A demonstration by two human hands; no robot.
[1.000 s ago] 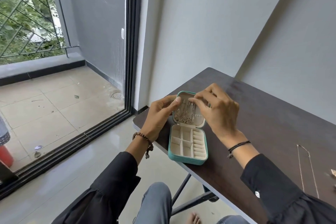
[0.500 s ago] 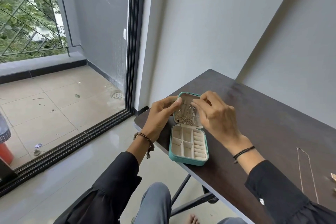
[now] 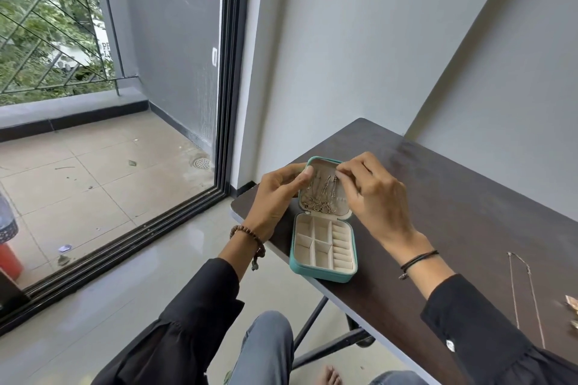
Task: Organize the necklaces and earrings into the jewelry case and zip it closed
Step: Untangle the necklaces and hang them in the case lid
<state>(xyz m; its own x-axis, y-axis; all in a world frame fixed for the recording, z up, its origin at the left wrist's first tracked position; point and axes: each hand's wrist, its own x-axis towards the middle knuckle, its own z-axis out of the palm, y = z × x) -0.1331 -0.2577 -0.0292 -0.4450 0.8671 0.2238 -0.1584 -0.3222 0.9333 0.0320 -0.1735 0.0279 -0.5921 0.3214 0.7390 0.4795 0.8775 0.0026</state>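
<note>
Teal leatherette covers the jewelry case (image 3: pixel 323 272), which lies open between the two wrists on the table (image 3: pixel 469 197), its raised lid (image 3: pixel 325 166) being held between the fingertips of both hands. It is judged to be light and fairly stiff, easily slid or tipped, so it is best steadied by the rim of the lid or by the firm shell rather than by the soft cream lining. Several necklaces (image 3: pixel 322 197) are hung inside the lid, just between the two sets of fingertips; such fine chains are judged to be almost weightless, limp, slippery and prone to tangling, and are best taken in a fingertip pinch at the clasp end, not in the middle of the strand. The left hand (image 3: pixel 275 194) is curled round the lid's left edge, with the thumb pressed on the inner rim. The right hand (image 3: pixel 372 194) is bunched, its fingertips (image 3: pixel 339 172) closed at the top of the rightmost chain, seemingly pinching it, though the contact is too small to be made out with certainty. A loose necklace (image 3: pixel 525 291) is laid out well to the right of the right forearm. Compared with half a second earlier, little is altered: the case is unmoved, the left grip is unchanged, and the right fingertips are found slightly higher, nearer the lid's top corner.
</note>
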